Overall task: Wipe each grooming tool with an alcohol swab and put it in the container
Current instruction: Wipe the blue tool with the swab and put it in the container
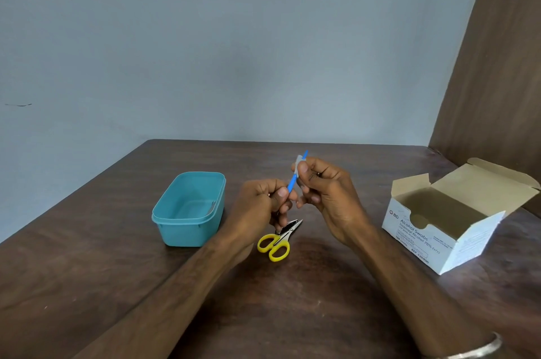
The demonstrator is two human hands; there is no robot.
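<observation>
The dark wood counter (292, 314) carries everything. Well off to the outer side of the right hand sits the opened swab box (433, 230), its flaps up. Just beyond the left hand stands the teal container (187, 209), lidless; something small and grey seems to lie inside it, too unclear to name. Directly beneath the hands lie the yellow-handled scissors (276, 243).

The left hand (260, 206) pinches the lower end of a slim blue tool (294, 180), tilted upward. The right hand (325, 192) has its fingers closed on a white alcohol swab (298, 167) wrapped around the tool's upper part.

The likely risk: the thin tool slipping from the left pinch as the swab drags along it, or the pointed tip pricking a finger.
</observation>
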